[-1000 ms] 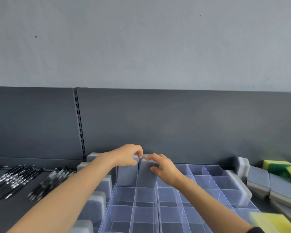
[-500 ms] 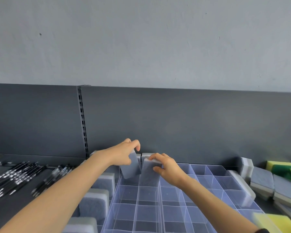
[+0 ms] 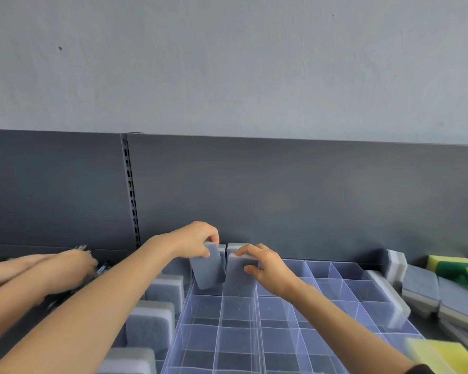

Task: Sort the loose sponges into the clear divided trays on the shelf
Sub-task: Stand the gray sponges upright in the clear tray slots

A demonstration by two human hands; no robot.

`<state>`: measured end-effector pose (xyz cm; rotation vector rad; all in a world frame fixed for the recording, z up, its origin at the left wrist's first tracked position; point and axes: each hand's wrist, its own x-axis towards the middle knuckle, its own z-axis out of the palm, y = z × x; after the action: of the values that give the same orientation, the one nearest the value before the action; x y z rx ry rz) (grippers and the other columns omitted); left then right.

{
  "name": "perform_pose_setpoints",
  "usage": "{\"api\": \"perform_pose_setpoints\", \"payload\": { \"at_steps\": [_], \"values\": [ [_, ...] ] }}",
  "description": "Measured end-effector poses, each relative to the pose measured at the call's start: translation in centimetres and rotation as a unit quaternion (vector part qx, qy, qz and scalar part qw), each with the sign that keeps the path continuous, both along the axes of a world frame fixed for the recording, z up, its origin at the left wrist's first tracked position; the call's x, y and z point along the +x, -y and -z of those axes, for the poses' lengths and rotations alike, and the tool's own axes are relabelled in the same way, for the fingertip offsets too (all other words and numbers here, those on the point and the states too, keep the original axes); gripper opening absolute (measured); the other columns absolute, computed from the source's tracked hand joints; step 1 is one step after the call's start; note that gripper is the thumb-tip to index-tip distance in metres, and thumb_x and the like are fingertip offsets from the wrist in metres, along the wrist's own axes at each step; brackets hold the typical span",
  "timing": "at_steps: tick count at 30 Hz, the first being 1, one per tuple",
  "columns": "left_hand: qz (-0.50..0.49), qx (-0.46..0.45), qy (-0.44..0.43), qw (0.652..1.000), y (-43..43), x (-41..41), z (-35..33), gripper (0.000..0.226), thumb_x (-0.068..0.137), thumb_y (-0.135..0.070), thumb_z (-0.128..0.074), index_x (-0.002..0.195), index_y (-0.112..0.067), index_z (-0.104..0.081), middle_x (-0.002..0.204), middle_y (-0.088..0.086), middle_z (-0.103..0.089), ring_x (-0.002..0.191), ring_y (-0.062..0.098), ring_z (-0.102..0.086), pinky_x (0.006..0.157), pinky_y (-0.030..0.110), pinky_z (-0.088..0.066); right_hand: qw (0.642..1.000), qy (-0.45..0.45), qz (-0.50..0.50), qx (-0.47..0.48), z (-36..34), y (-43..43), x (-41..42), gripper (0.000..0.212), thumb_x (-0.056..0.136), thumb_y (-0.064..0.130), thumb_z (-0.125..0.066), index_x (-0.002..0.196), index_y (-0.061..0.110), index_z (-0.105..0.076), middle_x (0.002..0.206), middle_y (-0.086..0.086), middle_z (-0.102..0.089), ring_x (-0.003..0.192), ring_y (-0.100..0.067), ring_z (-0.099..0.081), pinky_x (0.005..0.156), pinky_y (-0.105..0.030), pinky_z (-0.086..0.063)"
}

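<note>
Shelf back panel (image 3: 308, 201): dark grey, spanning the middle of the frame. All work items lie along its foot.
Clear trays: the left tray (image 3: 200, 337) and right tray (image 3: 362, 302) sit side by side at lower centre. Most visible compartments are bare.
Loose sponges, right (image 3: 419, 290): a grey stack near the right edge, with yellow-green sponges (image 3: 454, 268) just beyond it.
Loose sponges, left (image 3: 150, 325): grey, standing on edge in a row just beside the left tray's outer wall.
Second person's hands (image 3: 70, 265): at the left edge, blurred, and not part of this step.
Left hand (image 3: 197, 240): the fingertips pinch the top edge of the tilted sponge (image 3: 208, 269). Its lower end is in a back-row compartment of the left tray, not yet seated.
Right hand (image 3: 268, 265): thumb and fingers grip the top of the upright sponge (image 3: 239, 279), which stands in the adjoining back-row compartment.
Step in hand (judgement): seating both sponges in the back row.
Procedure: square the tilted sponge to the divider walls before pushing. Squeeze the foam lightly to ease entry, then press evenly along the top edge. Steady the neighbouring sponge so the thin divider does not bow.
Caution: the tray looks light, so push straight down, not sideways.
</note>
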<state>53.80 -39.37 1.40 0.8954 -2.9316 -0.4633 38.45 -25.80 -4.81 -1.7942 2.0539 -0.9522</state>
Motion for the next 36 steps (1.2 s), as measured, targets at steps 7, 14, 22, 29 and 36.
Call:
{"api": "perform_pose_setpoints", "payload": {
  "at_steps": [7, 14, 22, 29, 36],
  "values": [
    [0.037, -0.007, 0.027, 0.999, 0.1, -0.4, -1.2, 0.024, 0.082, -0.001, -0.057, 0.103, -0.011, -0.062, 0.097, -0.004, -0.052, 0.086, 0.014, -0.048, 0.062, 0.017, -0.036, 1.0, -0.014, 0.0, 0.001, 0.1, 0.0, 0.0, 0.033, 0.094, 0.007, -0.046, 0.122, 0.025, -0.052, 0.123, -0.004, -0.046, 0.093, -0.014, -0.043, 0.076, -0.008, -0.035],
    [0.051, 0.001, -0.018, 0.999, -0.2, -1.2, 0.5, 0.022, 0.082, -0.003, -0.055, 0.091, -0.023, -0.058, 0.1, -0.006, -0.055, 0.081, 0.01, -0.047, 0.064, 0.022, -0.037, 1.0, -0.024, -0.002, -0.003, 0.2, 0.0, 0.0, 0.033, 0.094, 0.007, -0.047, 0.123, 0.024, -0.052, 0.123, -0.005, -0.046, 0.093, -0.013, -0.041, 0.082, -0.015, -0.035],
    [0.043, 0.014, -0.009, 0.999, 0.0, -0.8, 3.5, 0.023, 0.082, -0.005, -0.058, 0.102, -0.017, -0.06, 0.098, -0.005, -0.054, 0.092, 0.015, -0.05, 0.078, 0.025, -0.039, 1.0, -0.017, 0.001, -0.017, 0.7, 0.2, -0.2, 0.033, 0.093, 0.006, -0.049, 0.121, 0.023, -0.054, 0.108, 0.003, -0.042, 0.086, -0.011, -0.043, 0.067, -0.001, -0.033],
    [0.012, 0.051, -0.033, 0.998, 0.1, -0.6, 5.6, 0.028, 0.083, -0.004, -0.057, 0.1, -0.025, -0.052, 0.112, -0.008, -0.05, 0.11, 0.01, -0.047, 0.094, 0.023, -0.038, 0.999, -0.035, -0.004, 0.012, 2.2, 0.1, 0.3, 0.033, 0.094, 0.008, -0.047, 0.123, 0.022, -0.052, 0.122, -0.005, -0.047, 0.093, -0.015, -0.044, 0.083, -0.017, -0.036],
    [-0.002, 0.056, -0.03, 0.998, -0.9, -0.3, 5.0, 0.046, 0.083, -0.007, -0.059, 0.123, -0.025, -0.046, 0.126, -0.005, -0.045, 0.118, 0.011, -0.043, 0.099, 0.027, -0.038, 0.999, -0.049, -0.006, 0.02, 1.3, -0.8, -0.1, 0.043, 0.094, 0.012, -0.048, 0.134, 0.027, -0.044, 0.131, -0.003, -0.041, 0.098, -0.016, -0.045, 0.095, -0.026, -0.041]
  ]
}}
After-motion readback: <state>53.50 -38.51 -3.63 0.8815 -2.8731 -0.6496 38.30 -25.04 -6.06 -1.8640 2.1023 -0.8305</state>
